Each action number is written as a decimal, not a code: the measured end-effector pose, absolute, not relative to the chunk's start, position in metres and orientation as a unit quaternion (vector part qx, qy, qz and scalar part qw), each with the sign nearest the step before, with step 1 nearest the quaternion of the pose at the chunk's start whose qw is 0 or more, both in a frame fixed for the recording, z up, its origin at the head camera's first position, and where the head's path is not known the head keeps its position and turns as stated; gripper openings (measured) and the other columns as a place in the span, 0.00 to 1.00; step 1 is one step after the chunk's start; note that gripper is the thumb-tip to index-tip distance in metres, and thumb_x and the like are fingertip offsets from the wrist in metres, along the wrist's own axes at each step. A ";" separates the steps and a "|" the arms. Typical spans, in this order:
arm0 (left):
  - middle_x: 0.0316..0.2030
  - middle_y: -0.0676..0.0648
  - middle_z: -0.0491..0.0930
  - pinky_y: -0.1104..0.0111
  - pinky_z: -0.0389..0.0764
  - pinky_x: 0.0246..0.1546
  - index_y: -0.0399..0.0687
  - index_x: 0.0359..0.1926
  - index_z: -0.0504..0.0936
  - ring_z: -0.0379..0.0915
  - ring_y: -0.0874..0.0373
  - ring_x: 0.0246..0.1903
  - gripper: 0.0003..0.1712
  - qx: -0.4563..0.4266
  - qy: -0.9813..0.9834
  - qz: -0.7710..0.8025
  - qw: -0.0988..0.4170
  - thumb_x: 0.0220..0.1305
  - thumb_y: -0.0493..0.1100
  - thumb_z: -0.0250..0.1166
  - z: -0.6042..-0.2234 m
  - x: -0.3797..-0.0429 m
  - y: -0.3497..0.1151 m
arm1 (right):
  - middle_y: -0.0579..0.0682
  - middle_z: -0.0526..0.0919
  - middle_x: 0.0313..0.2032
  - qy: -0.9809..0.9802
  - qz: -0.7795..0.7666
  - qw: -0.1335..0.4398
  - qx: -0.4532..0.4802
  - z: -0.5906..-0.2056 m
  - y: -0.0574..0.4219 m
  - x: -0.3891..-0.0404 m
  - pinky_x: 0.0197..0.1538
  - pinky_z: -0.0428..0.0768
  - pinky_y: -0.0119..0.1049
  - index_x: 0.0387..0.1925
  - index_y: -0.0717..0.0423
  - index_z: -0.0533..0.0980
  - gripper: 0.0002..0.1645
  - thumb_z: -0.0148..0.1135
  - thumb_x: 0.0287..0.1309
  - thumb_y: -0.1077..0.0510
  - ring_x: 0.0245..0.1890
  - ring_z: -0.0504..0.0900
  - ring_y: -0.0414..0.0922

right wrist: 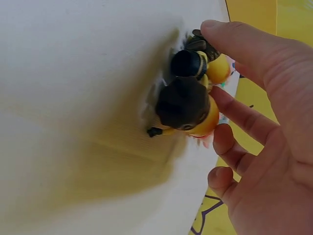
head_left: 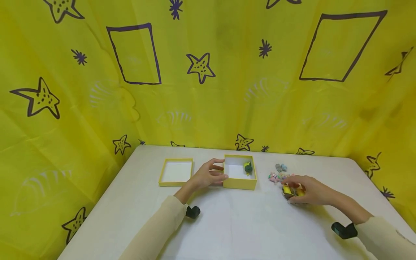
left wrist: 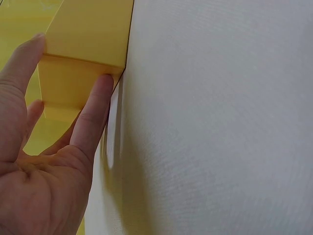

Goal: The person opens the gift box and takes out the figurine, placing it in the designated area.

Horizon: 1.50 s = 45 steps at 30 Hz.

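Note:
My left hand (head_left: 209,175) is at the left side of a yellow box (head_left: 239,184) with a white inside. In the left wrist view its nearly straight fingers touch the box wall (left wrist: 83,36). Inside the box, at the right, is a small green and yellow figure (head_left: 248,168). My right hand (head_left: 310,189) reaches over small yellow toy figures on the table. In the right wrist view, thumb and fingers spread around a yellow figure with dark parts (right wrist: 218,68); a second, dark-capped yellow figure (right wrist: 183,103) lies beside it. Firm contact is not clear.
Left of the box lies its yellow-edged white lid (head_left: 177,171). Beyond my right hand are a pink figure (head_left: 274,177) and small grey-blue figures (head_left: 281,167). The white table (head_left: 227,224) ends at a yellow curtain (head_left: 208,108) with drawn stars.

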<state>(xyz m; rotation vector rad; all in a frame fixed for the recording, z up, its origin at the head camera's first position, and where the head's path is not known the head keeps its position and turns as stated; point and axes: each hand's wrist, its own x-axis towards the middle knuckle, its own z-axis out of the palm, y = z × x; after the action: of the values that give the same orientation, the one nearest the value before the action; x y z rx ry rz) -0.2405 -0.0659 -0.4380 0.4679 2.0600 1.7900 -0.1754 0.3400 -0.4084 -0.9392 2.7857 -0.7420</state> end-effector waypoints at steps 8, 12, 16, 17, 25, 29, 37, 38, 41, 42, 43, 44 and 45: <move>0.64 0.36 0.72 0.59 0.87 0.47 0.48 0.76 0.65 0.79 0.46 0.57 0.43 0.163 0.735 0.632 0.185 0.63 0.39 0.75 -0.440 -0.241 -0.066 | 0.44 0.77 0.37 0.914 -0.243 0.080 -0.314 -0.395 0.338 -0.179 0.31 0.67 0.31 0.61 0.56 0.77 0.33 0.77 0.56 0.52 0.33 0.71 0.42; 0.64 0.34 0.72 0.59 0.88 0.47 0.47 0.76 0.65 0.79 0.45 0.57 0.43 0.166 0.731 0.635 0.185 0.64 0.38 0.74 -0.439 -0.241 -0.066 | 0.45 0.78 0.40 0.915 -0.243 0.098 -0.307 -0.388 0.336 -0.181 0.30 0.69 0.31 0.62 0.56 0.75 0.33 0.77 0.57 0.53 0.30 0.71 0.42; 0.65 0.33 0.71 0.59 0.87 0.47 0.47 0.76 0.65 0.79 0.45 0.57 0.42 0.166 0.732 0.634 0.184 0.64 0.38 0.74 -0.438 -0.240 -0.065 | 0.48 0.79 0.43 0.912 -0.247 0.109 -0.308 -0.381 0.335 -0.183 0.29 0.72 0.30 0.62 0.56 0.75 0.33 0.77 0.57 0.54 0.28 0.71 0.41; 0.65 0.33 0.71 0.59 0.87 0.47 0.47 0.75 0.65 0.79 0.45 0.56 0.42 0.166 0.732 0.634 0.183 0.64 0.38 0.74 -0.438 -0.240 -0.065 | 0.48 0.79 0.43 0.911 -0.246 0.110 -0.312 -0.379 0.335 -0.184 0.28 0.72 0.30 0.62 0.56 0.75 0.33 0.76 0.58 0.55 0.28 0.71 0.41; 0.65 0.34 0.71 0.59 0.87 0.47 0.47 0.75 0.65 0.79 0.46 0.56 0.42 0.164 0.736 0.631 0.182 0.64 0.39 0.74 -0.437 -0.240 -0.065 | 0.51 0.81 0.46 0.912 -0.236 0.114 -0.316 -0.361 0.327 -0.188 0.31 0.74 0.31 0.64 0.56 0.74 0.35 0.76 0.58 0.54 0.32 0.73 0.43; 0.64 0.34 0.72 0.60 0.88 0.47 0.48 0.75 0.65 0.79 0.46 0.56 0.42 0.163 0.739 0.628 0.182 0.64 0.39 0.74 -0.438 -0.240 -0.066 | 0.53 0.81 0.49 0.914 -0.230 0.122 -0.313 -0.352 0.322 -0.190 0.33 0.76 0.33 0.66 0.54 0.73 0.36 0.76 0.58 0.53 0.34 0.74 0.46; 0.65 0.33 0.71 0.59 0.87 0.47 0.47 0.75 0.66 0.79 0.45 0.57 0.42 0.168 0.736 0.630 0.179 0.64 0.39 0.74 -0.437 -0.238 -0.066 | 0.52 0.81 0.51 0.922 -0.224 0.129 -0.289 -0.334 0.306 -0.195 0.34 0.77 0.35 0.66 0.47 0.73 0.36 0.77 0.57 0.52 0.38 0.75 0.48; 0.65 0.33 0.71 0.59 0.88 0.47 0.47 0.75 0.66 0.79 0.45 0.57 0.42 0.169 0.737 0.630 0.178 0.64 0.39 0.74 -0.438 -0.238 -0.066 | 0.51 0.81 0.51 0.924 -0.218 0.125 -0.290 -0.332 0.304 -0.196 0.34 0.77 0.35 0.66 0.47 0.73 0.36 0.77 0.57 0.50 0.38 0.74 0.47; 0.65 0.32 0.71 0.59 0.88 0.47 0.47 0.75 0.66 0.79 0.45 0.56 0.41 0.173 0.735 0.631 0.177 0.64 0.38 0.74 -0.437 -0.238 -0.066 | 0.48 0.81 0.50 0.927 -0.209 0.116 -0.291 -0.327 0.298 -0.198 0.35 0.76 0.36 0.66 0.46 0.74 0.36 0.77 0.57 0.48 0.39 0.74 0.47; 0.65 0.32 0.71 0.59 0.88 0.47 0.47 0.75 0.66 0.79 0.45 0.56 0.41 0.173 0.735 0.631 0.178 0.64 0.38 0.74 -0.437 -0.238 -0.066 | 0.47 0.81 0.51 0.927 -0.207 0.114 -0.291 -0.325 0.296 -0.199 0.36 0.76 0.36 0.66 0.46 0.74 0.37 0.77 0.57 0.47 0.39 0.74 0.47; 0.65 0.32 0.71 0.59 0.88 0.47 0.47 0.75 0.66 0.79 0.46 0.56 0.41 0.173 0.734 0.632 0.178 0.64 0.38 0.74 -0.437 -0.238 -0.066 | 0.48 0.81 0.51 0.927 -0.207 0.113 -0.292 -0.323 0.294 -0.200 0.36 0.76 0.37 0.66 0.46 0.74 0.37 0.77 0.57 0.47 0.40 0.74 0.46; 0.65 0.33 0.71 0.59 0.88 0.47 0.47 0.75 0.66 0.79 0.46 0.56 0.41 0.173 0.734 0.632 0.179 0.64 0.38 0.74 -0.437 -0.238 -0.066 | 0.49 0.81 0.52 0.926 -0.207 0.111 -0.294 -0.321 0.292 -0.201 0.37 0.77 0.37 0.66 0.46 0.74 0.38 0.77 0.57 0.45 0.40 0.74 0.46; 0.65 0.33 0.71 0.58 0.88 0.47 0.47 0.75 0.66 0.79 0.46 0.56 0.41 0.173 0.733 0.633 0.179 0.64 0.38 0.74 -0.437 -0.238 -0.066 | 0.49 0.81 0.52 0.926 -0.209 0.111 -0.295 -0.319 0.290 -0.202 0.37 0.77 0.37 0.66 0.47 0.74 0.38 0.77 0.57 0.46 0.40 0.75 0.47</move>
<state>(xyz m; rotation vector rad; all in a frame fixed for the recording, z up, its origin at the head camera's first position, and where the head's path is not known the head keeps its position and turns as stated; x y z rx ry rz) -0.2383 -0.0663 -0.4372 0.4888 2.0732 1.7885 -0.2024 0.2899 -0.3195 -0.8661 2.7189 -0.6137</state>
